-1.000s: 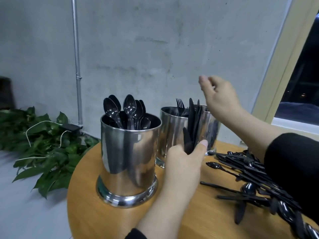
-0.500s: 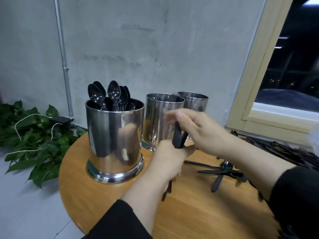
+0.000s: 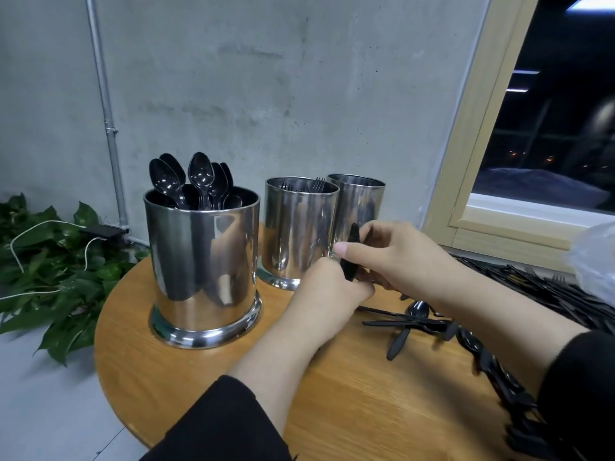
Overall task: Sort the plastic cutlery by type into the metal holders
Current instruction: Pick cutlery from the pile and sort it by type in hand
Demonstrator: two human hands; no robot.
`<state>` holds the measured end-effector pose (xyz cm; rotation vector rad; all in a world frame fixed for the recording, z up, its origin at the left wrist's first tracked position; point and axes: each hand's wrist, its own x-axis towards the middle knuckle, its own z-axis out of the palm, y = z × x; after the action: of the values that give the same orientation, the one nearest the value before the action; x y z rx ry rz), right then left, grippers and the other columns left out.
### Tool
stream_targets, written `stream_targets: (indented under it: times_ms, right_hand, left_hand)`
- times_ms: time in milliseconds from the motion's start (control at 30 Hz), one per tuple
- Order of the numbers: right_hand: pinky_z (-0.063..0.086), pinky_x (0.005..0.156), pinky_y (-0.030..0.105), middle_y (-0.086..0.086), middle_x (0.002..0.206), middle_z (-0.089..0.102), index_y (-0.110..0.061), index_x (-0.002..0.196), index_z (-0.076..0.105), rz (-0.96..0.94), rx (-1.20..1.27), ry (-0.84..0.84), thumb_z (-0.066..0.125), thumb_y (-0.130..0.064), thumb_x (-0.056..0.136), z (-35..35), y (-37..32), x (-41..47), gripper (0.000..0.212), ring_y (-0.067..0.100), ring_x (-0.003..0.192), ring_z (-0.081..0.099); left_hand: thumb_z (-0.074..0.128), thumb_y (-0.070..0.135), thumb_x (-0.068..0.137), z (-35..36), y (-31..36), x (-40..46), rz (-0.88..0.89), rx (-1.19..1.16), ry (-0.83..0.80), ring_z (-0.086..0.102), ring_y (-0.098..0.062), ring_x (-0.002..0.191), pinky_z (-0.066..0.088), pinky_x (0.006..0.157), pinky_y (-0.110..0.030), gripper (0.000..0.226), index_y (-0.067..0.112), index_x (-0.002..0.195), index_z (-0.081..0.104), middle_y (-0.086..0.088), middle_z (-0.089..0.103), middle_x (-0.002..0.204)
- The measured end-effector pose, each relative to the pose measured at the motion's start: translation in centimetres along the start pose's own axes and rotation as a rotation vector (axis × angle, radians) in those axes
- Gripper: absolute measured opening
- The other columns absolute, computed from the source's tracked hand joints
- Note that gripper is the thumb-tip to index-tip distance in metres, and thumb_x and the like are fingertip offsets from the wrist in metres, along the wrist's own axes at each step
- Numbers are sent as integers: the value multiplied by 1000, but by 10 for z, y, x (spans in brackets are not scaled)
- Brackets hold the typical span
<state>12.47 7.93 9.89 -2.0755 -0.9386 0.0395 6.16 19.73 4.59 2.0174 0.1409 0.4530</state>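
while both hands meet near the tabletop's [image 3: 206,387] middle, left hand [image 3: 327,294] grips upright black cutlery [image 3: 352,252], right hand [image 3: 392,257] pinching it; knife holder [image 3: 357,207] stands just behind, toward the far edge, nearer the right.

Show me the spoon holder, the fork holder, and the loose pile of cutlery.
spoon holder [image 3: 203,261], head view, front wall
fork holder [image 3: 296,227], head view, front wall
loose cutlery pile [image 3: 416,322], head view, crossed handles
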Motion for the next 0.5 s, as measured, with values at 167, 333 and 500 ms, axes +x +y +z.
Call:
stream_targets:
  times_ms: [167, 333, 500]
  right_hand:
    - [39, 53, 26, 10, 65, 64, -3, 89, 62, -3, 0, 45, 70, -37, 91, -9, 3, -5, 35, 10, 52, 50]
    - [40, 52, 37, -1, 53, 55, -11, 78, 60, -36, 7, 187, 66, -36, 93, -20, 3, -14, 30, 17, 51, 46]
    - [37, 50, 32, 4, 58, 51, -8, 86, 63, 46, 121, 197, 58, -24, 99, -30, 1, -19, 22, 18, 53, 46]
  left_hand:
    - [67, 19, 89, 11, 7, -1, 43, -136, -40, 49, 0, 46, 38, 43, -15, 22, 38, 96, 58, 17, 58, 59]
    - [67, 28, 91, 15, 5, 1, 25, -142, -27, 47, -10, 45, 40, 47, -21, 10, 20, 92, 60, 5, 51, 62]
    - [70, 32, 94, 19, 3, 0, 70, -18, 41, 32, -8, 48, 27, 44, -19, 44, 22, 61, 41, 12, 36, 46]
